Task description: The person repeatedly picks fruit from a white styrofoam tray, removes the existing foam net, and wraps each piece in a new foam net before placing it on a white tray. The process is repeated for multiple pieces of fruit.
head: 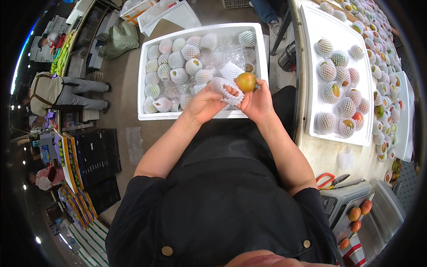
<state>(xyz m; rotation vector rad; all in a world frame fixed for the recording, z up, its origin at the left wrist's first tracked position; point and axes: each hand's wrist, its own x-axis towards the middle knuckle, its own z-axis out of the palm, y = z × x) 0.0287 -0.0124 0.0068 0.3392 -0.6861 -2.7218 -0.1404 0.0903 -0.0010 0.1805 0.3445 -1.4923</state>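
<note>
My left hand [205,105] has its fingers inside a white foam net sleeve [225,89], spreading its mouth. In my right hand [258,101] is a bare orange-green tomato [246,82], beside the sleeve; the right fingers also touch the sleeve's edge. Both hands are over the near side of a white foam box [143,83]. Inside it, net-wrapped fruits [176,60] sit in rows at the left, with a few at the right. Clear bubble wrap [218,55] and an empty foam net [231,70] lie between them.
On the table at right are a white foam lid [320,26] with net-wrapped fruits, a loose foam net [345,159], red-handled shears [328,181] and a scale [347,197]. Many wrapped fruits [383,96] lie beyond. A person [66,91] stands at left near black crates [96,153].
</note>
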